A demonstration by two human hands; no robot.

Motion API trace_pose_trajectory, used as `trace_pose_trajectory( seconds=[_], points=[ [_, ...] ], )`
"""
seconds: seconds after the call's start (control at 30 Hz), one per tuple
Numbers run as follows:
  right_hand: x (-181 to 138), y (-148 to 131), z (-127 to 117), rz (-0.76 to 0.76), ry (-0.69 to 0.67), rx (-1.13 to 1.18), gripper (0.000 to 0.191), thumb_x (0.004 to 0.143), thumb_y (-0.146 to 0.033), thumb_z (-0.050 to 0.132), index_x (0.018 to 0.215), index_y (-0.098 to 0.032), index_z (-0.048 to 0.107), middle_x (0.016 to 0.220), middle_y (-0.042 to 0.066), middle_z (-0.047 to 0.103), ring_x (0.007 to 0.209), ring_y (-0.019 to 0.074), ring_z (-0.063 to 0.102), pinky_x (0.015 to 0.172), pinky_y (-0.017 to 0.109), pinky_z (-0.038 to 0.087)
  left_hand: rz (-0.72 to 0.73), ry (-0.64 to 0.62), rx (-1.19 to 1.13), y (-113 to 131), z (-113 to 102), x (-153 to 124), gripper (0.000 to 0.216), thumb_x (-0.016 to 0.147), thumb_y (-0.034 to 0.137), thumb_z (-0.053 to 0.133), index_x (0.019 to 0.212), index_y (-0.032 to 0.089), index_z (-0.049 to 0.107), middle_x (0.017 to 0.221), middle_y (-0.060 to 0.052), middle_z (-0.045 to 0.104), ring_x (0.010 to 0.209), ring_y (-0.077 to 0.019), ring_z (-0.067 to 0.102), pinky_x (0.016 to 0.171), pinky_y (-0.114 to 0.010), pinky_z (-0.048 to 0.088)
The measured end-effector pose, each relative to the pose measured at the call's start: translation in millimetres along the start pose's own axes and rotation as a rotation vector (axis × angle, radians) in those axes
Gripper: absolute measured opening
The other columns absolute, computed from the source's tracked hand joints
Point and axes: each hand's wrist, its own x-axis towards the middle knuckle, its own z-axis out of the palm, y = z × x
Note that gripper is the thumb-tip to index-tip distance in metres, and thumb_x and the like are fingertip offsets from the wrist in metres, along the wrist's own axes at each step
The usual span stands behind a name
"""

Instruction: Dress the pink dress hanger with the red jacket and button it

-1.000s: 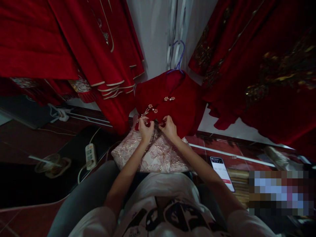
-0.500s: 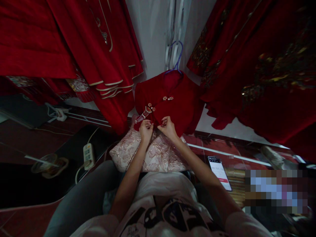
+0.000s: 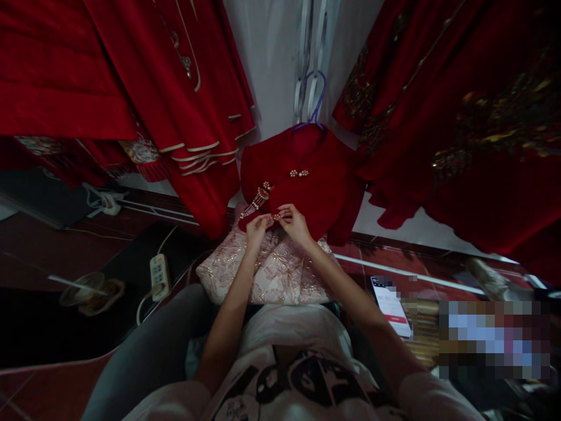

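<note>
Hands (image 3: 256, 231) (image 3: 297, 227) angled inward, pinching red garment (image 3: 315, 190).

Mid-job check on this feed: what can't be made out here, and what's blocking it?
Head view: lower clasp, partly hidden by fingers of the left hand and right hand; whether it is fastened is unclear.
Head view: purple hanger, lower part hidden inside the red jacket.
Head view: phone, screen text too small and blurred.
Head view: red garments at upper left, cut off by the top and left edges.
</note>
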Motion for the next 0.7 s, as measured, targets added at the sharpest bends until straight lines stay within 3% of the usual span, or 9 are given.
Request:
trace_pose_trajectory(
  seconds=[0.17,0.4,0.6,0.7],
  points=[
    [-2.5,-4.5,-0.1,-0.047,0.04,-0.123,0.022,0.076,-0.019,0.058,0.098,-0.018,0.056,0.089,0.003,0.06,0.077,0.0116,0.06,0.07,0.024,0.054,0.073,-0.038,0.111,3.0,1.3,-4.3,0.027,0.065,0.025,0.074,0.088,0.011,0.07,0.089,-0.009,0.074,0.081,-0.0166,0.07,0.09,-0.039,0.055],
    [-8.9,-6.7,3.9,-0.159,0.051,-0.217,0.016,0.083,-0.017,0.05,0.098,-0.019,0.057,0.097,0.005,0.059,0.083,0.0133,0.059,0.075,0.027,0.054,0.153,0.001,0.239,0.9,1.8,-5.2,0.023,0.066,0.019,0.071,0.088,0.012,0.072,0.086,-0.009,0.075,0.077,-0.0169,0.07,0.083,-0.036,0.057],
    [-8.4,-4.2,2.9,-0.154,0.066,-0.25,0.015,0.085,-0.017,0.049,0.097,-0.019,0.057,0.095,0.005,0.059,0.083,0.014,0.059,0.076,0.028,0.054,0.192,-0.054,0.361,4.2,-1.6,-0.5,0.014,0.066,0.02,0.071,0.078,0.014,0.072,0.08,-0.007,0.074,0.072,-0.0169,0.069,0.08,-0.036,0.057],
    [-9.0,-1.3,-2.6,-0.134,0.052,-0.254,0.015,0.083,-0.017,0.051,0.097,-0.018,0.057,0.095,0.005,0.059,0.081,0.0137,0.06,0.076,0.028,0.054,0.208,-0.083,0.386,8.7,-3.7,0.8,0.017,0.067,0.013,0.067,0.083,0.014,0.07,0.084,-0.007,0.073,0.075,-0.0152,0.068,0.08,-0.033,0.056]
  ],
)
